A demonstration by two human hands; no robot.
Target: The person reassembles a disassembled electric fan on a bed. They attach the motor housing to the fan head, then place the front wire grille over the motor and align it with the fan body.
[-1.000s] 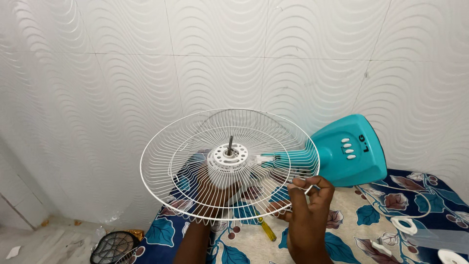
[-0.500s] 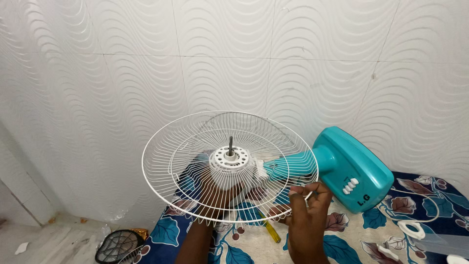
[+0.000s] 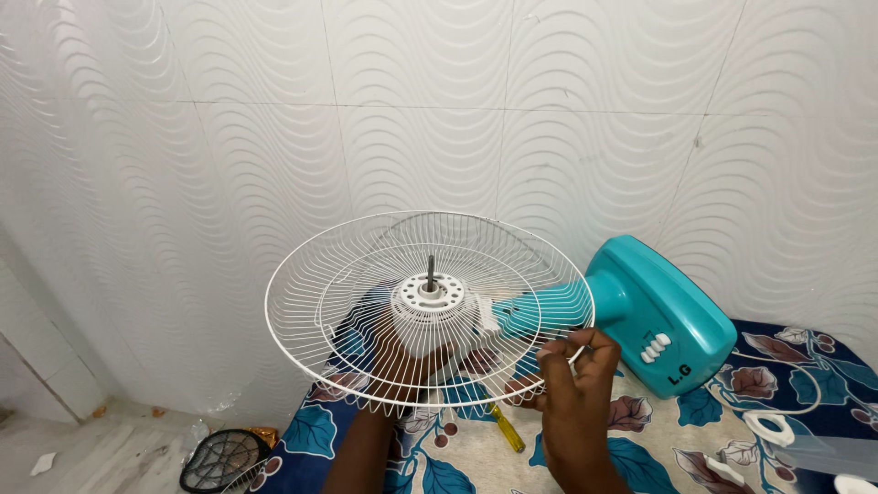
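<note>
Lower centre of frame: right hand pinches the near right rim of the white wire fan guard, fingers closed on the wire. Left hand sits under the guard, cupping the white motor housing; grip partly hidden by wires. Guard held roughly flat at mid-frame, shaft up, free air around its rim. Yellow screwdriver lies on the floral bedsheet below. Teal fan base at right, behind. Wavy white tiled wall beyond.

Floral bedsheet, yellow screwdriver, white cord, teal fan base
</note>
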